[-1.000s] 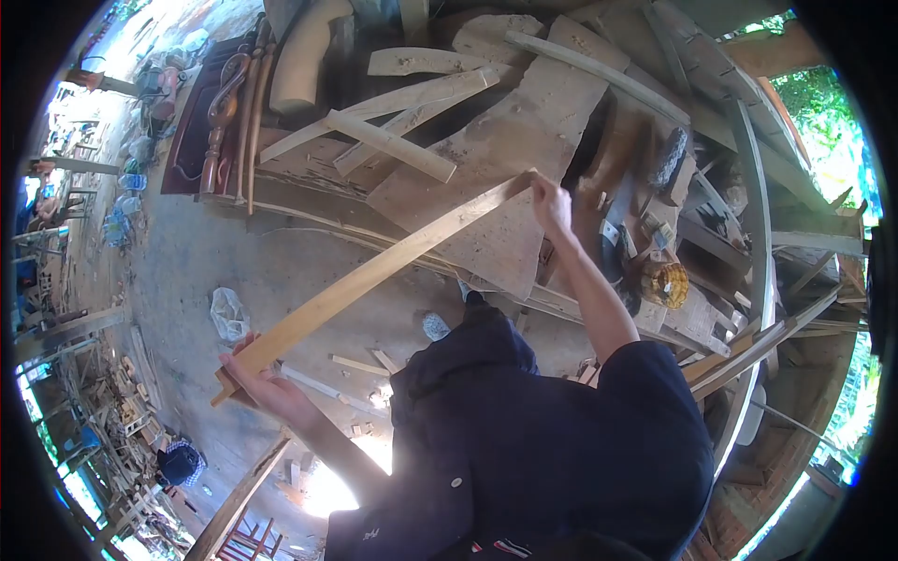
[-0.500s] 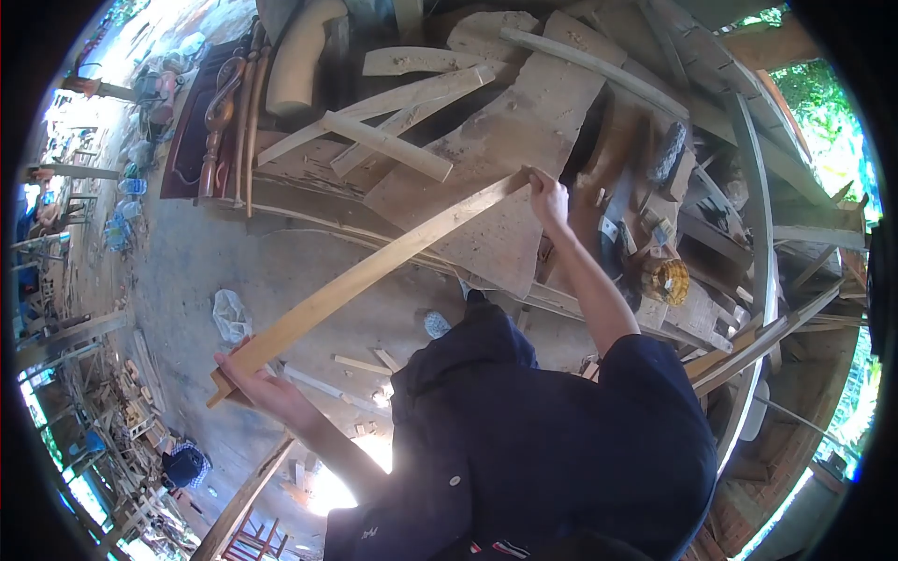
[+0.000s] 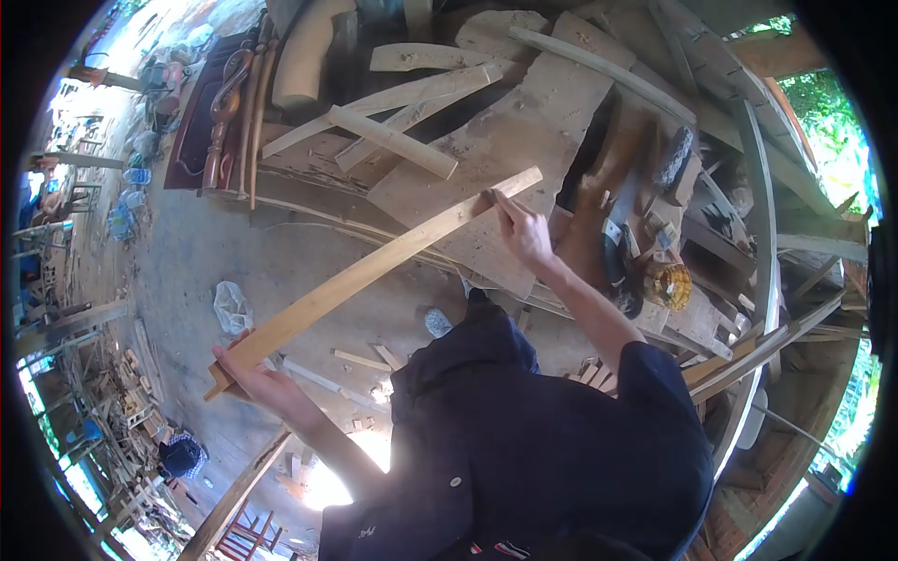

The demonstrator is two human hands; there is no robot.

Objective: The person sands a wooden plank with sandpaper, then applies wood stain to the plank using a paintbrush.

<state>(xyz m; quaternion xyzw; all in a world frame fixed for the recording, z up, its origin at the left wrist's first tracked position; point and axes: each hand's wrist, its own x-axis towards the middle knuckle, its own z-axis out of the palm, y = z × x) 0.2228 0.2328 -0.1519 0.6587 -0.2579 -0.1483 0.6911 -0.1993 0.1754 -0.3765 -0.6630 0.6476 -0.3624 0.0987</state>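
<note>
A long, pale wooden strip runs slantwise in front of me, its far end over the workbench and its near end over the floor. Around the lower end, which has a notch cut in it, my left hand is closed, palm beneath and thumb along the edge. My right hand is closed on the strip a little short of its upper end, fingertips pressed to its face. A small dark patch shows at those fingertips; I cannot make out what it is.
The dusty workbench carries loose wooden pieces, a handsaw-like dark tool and a yellow roll. Turned posts lie at the back left. A plastic bag and offcuts lie on the floor.
My right hand has slid down along the strip from its upper end, leaving the tip bare. My left hand still holds the lower end and has barely moved.
</note>
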